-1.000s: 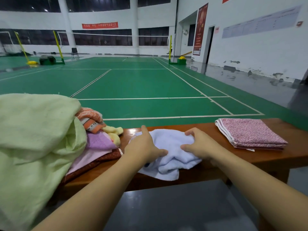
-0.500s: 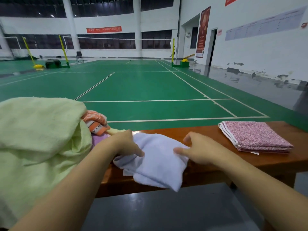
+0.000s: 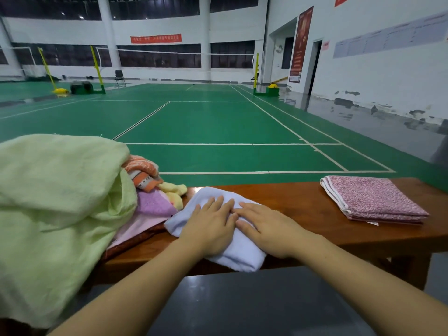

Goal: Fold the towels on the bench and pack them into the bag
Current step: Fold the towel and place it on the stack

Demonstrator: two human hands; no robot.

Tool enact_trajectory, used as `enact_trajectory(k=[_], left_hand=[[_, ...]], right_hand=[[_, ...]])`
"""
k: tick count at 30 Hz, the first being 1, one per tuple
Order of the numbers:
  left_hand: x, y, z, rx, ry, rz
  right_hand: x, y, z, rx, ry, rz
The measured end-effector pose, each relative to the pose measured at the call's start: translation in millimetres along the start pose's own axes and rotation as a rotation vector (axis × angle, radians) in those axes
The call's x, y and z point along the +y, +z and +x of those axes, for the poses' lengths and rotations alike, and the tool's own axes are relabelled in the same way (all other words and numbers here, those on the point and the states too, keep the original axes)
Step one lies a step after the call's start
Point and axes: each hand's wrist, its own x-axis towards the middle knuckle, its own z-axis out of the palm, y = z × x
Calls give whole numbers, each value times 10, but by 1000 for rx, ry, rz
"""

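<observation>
Fold complete, by the look of it: half a second ago I had the pale blue terry towel [image 3: 232, 248] pinched up at its edges and half off the near lip, and now it lies doubled over on the brown wooden bench [image 3: 303, 209] with both palms flat on top. My left hand [image 3: 211, 229] and my right hand [image 3: 269, 230] sit side by side, fingers straight and spread, fingertips meeting near the middle, pressing down and gripping nothing. I read this as the smoothing stroke that sets the crease, so this towel looks nearly ready to join the finished one.

It looks like a soft, thick, rounded bundle, not a crisp rectangle. Its near corner overhangs the bench edge, and its left edge touches the unfolded heap. One more fold or a squaring-up may be needed.

To the left, the big light green towel [image 3: 55, 202] dominates that heap, with an orange striped towel [image 3: 141, 170], a lilac towel [image 3: 152, 204] and a yellow cloth [image 3: 174, 192] tucked beside it, all still waiting. Well apart on the right lies the folded pink speckled towel [image 3: 373, 200], neat and flat. No bag is in view, so packing has not begun as far as I can tell.
</observation>
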Motion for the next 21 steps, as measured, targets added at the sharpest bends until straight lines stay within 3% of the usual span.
enact_trajectory(k=[3, 5, 8, 10, 14, 17, 21], left_hand=[[-62, -94, 20, 306, 65, 56], [-46, -190, 26, 434, -40, 115], [8, -256, 56, 243, -362, 51], [46, -246, 98, 139, -452, 52], [256, -123, 189, 53, -411, 44], [374, -54, 259, 103, -302, -91], [472, -37, 389, 220, -258, -313]], right_hand=[[-199, -13, -28, 25, 192, -230], [-279, -48, -38, 51, 324, -285], [-59, -249, 2, 129, 469, -132], [261, -321, 71, 181, 571, 29], [363, -121, 139, 155, 455, 208], [261, -13, 187, 201, 353, 264], [426, -63, 144, 295, 358, 280]])
